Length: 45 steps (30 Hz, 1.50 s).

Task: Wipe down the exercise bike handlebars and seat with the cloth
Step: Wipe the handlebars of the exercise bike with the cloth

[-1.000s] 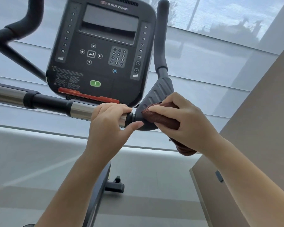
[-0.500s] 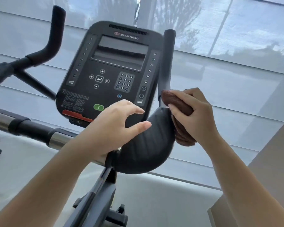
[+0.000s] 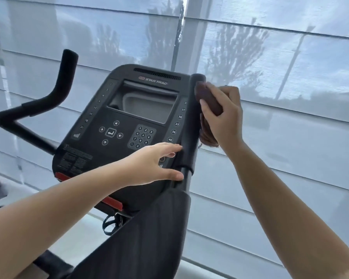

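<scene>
Squeezing the cloth (image 3: 204, 94), the right hand (image 3: 224, 115) has climbed to the top of the handlebar (image 3: 189, 135), probably almost finishing it; the open left hand (image 3: 149, 164) waits below.

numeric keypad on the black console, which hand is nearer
Left. The left hand hovers just below-right of the numeric keypad; the right hand grips the brown cloth past the console's edge.

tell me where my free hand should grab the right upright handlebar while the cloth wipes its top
Probably the lower end of the black sleeve on the upright handlebar, from the console side. The right hand holds the cloth on its top and outer side; lower down is bare. It is round and near-upright, so the left hand can wrap it.
</scene>
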{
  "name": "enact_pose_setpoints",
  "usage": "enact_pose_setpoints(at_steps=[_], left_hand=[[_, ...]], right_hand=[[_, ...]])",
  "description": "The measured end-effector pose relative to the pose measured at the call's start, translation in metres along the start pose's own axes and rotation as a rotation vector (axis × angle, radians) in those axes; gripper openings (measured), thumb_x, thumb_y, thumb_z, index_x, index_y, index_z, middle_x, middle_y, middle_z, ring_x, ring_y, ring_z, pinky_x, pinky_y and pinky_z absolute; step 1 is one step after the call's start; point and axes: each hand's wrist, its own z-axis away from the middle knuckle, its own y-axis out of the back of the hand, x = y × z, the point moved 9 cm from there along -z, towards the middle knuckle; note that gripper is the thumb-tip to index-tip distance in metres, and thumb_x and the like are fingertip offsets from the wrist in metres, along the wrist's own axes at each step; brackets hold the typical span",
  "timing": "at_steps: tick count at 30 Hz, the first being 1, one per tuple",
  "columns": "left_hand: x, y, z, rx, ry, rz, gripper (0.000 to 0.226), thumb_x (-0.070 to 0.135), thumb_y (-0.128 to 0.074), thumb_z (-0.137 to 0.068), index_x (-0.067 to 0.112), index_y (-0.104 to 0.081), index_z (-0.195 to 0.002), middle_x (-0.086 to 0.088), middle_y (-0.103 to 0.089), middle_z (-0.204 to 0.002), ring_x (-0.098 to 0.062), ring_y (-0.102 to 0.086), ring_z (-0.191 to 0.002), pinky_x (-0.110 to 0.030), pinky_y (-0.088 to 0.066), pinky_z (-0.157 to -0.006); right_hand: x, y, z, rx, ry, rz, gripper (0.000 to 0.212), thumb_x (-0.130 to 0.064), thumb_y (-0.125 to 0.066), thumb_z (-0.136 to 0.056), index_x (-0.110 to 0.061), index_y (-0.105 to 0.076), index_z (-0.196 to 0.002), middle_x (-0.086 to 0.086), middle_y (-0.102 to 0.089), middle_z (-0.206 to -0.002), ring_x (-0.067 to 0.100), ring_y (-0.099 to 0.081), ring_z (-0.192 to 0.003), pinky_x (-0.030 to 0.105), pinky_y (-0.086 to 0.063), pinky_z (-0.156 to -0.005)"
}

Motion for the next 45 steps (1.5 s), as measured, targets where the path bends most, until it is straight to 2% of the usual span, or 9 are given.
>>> enact_pose_setpoints(at_steps=[4, 9, 12, 18, 23, 30, 36, 41, 45], left_hand=[[-0.005, -0.003, -0.006, -0.018, -0.01, 0.041, 0.067, 0.041, -0.067, -0.075, 0.032, -0.037, -0.135, 0.033, -0.027, -0.132, 0.027, -0.032, -0.106, 0.008, -0.025, -0.084], [-0.005, -0.002, -0.008, 0.023, -0.031, 0.14, 0.063, 0.038, -0.064, -0.072, 0.021, -0.047, -0.13, 0.022, -0.039, -0.134, 0.014, -0.043, -0.115, -0.006, -0.03, -0.099], [-0.003, -0.001, -0.007, 0.061, -0.037, 0.189, 0.065, 0.042, -0.06, -0.067, 0.024, -0.048, -0.128, 0.026, -0.041, -0.129, 0.014, -0.044, -0.113, -0.006, -0.032, -0.096], [-0.006, -0.002, -0.005, 0.102, -0.022, 0.235, 0.053, 0.042, -0.059, -0.068, 0.036, -0.047, -0.119, 0.029, -0.042, -0.127, 0.016, -0.044, -0.111, -0.003, -0.034, -0.092], [-0.007, -0.003, -0.004, 0.109, -0.012, 0.313, 0.055, 0.037, -0.061, -0.068, 0.031, -0.049, -0.121, 0.022, -0.044, -0.13, 0.012, -0.049, -0.11, -0.016, -0.037, -0.098], [-0.01, -0.004, -0.004, 0.12, -0.011, 0.396, 0.056, 0.034, -0.065, -0.066, 0.023, -0.055, -0.12, 0.018, -0.049, -0.128, 0.007, -0.053, -0.108, -0.016, -0.039, -0.096], [-0.012, -0.004, -0.002, 0.121, -0.011, 0.41, 0.046, 0.038, -0.065, -0.063, 0.037, -0.053, -0.107, 0.024, -0.052, -0.118, 0.011, -0.054, -0.104, -0.009, -0.039, -0.092], [-0.017, -0.004, 0.004, 0.082, -0.03, 0.439, 0.049, 0.039, -0.067, -0.061, 0.031, -0.056, -0.109, 0.018, -0.058, -0.112, 0.008, -0.057, -0.102, -0.012, -0.04, -0.094], [-0.019, -0.006, 0.004, 0.072, -0.041, 0.498, 0.046, 0.02, -0.073, -0.072, 0.02, -0.059, -0.115, 0.012, -0.059, -0.115, 0.005, -0.058, -0.103, -0.017, -0.041, -0.096]], right_hand=[[0.001, -0.018, 0.0, -0.065, 0.039, 0.008, 0.035, -0.016, -0.064, -0.083, -0.016, -0.062, -0.118, 0.013, -0.052, -0.107, 0.022, -0.057, -0.098, 0.027, -0.046, -0.09], [0.006, -0.013, 0.093, -0.287, -0.018, -0.144, 0.035, -0.021, -0.062, -0.079, -0.025, -0.064, -0.113, -0.006, -0.05, -0.101, -0.001, -0.053, -0.098, 0.01, -0.04, -0.088], [0.007, -0.01, 0.088, -0.349, -0.004, -0.188, 0.034, -0.019, -0.063, -0.078, -0.024, -0.065, -0.112, -0.002, -0.052, -0.097, -0.004, -0.053, -0.095, 0.005, -0.037, -0.086], [0.011, -0.006, -0.023, 0.027, 0.067, -0.045, 0.032, -0.015, -0.064, -0.083, -0.014, -0.064, -0.115, 0.003, -0.043, -0.101, 0.002, -0.048, -0.09, 0.006, -0.035, -0.089], [0.021, -0.017, 0.003, -0.085, -0.014, -0.145, 0.037, -0.011, -0.065, -0.082, -0.017, -0.061, -0.118, 0.002, -0.045, -0.098, -0.011, -0.048, -0.09, 0.009, -0.037, -0.09], [0.007, -0.006, 0.089, -0.359, -0.049, -0.184, 0.036, -0.018, -0.064, -0.078, -0.03, -0.063, -0.112, -0.008, -0.051, -0.095, -0.004, -0.053, -0.093, 0.004, -0.035, -0.084], [-0.003, -0.004, -0.028, -0.048, 0.016, 0.037, 0.033, -0.014, -0.064, -0.083, -0.017, -0.063, -0.116, 0.006, -0.044, -0.104, -0.004, -0.046, -0.089, 0.003, -0.033, -0.088], [-0.007, -0.025, 0.024, -0.253, 0.008, 0.063, 0.033, -0.014, -0.067, -0.08, -0.019, -0.065, -0.113, 0.001, -0.042, -0.104, -0.008, -0.046, -0.092, 0.004, -0.033, -0.092], [-0.008, -0.012, 0.088, -0.424, -0.088, 0.014, 0.035, -0.023, -0.063, -0.078, -0.029, -0.064, -0.112, -0.006, -0.047, -0.098, -0.006, -0.05, -0.095, 0.005, -0.034, -0.09]])
